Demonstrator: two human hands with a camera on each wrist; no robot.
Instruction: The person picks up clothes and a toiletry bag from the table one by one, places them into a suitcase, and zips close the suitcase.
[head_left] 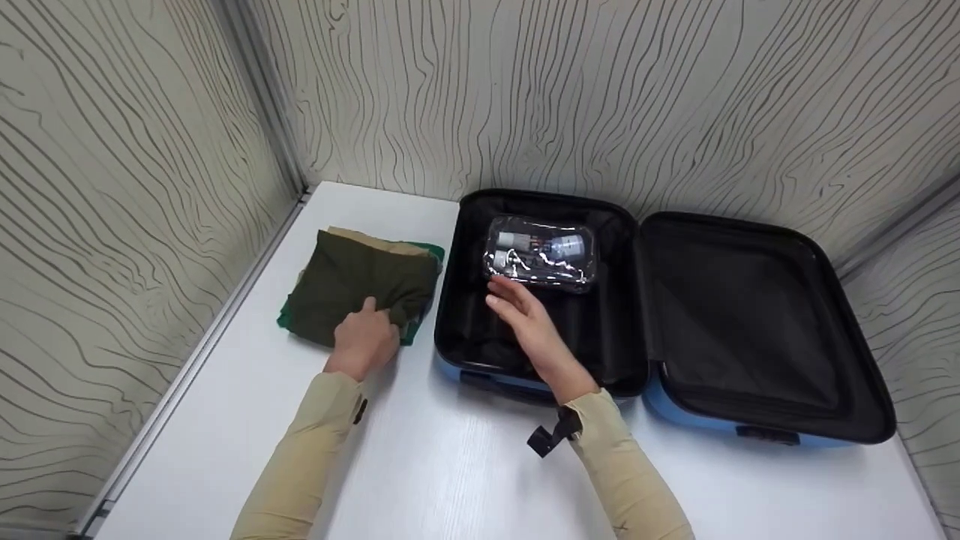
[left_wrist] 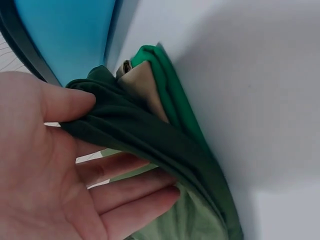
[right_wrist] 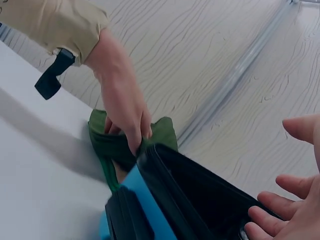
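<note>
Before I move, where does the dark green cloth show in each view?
Head: dark green cloth, left of centre.
Left wrist: centre, held by the left hand.
Right wrist: below and left of centre, same hand.
Shared landmark: blue suitcase, respectively right of centre, top left and bottom centre.

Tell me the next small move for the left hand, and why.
Probably lift the dark green garment off the clothes beneath: the left hand pinches its edge, and the open suitcase has room on the near side of the clear pouch.

Bright head view, glare on clear pouch (head_left: pixel 540 255), soft shadows on tabletop (head_left: pixel 442 465), dimmer wrist views, perhaps slightly blurred
</note>
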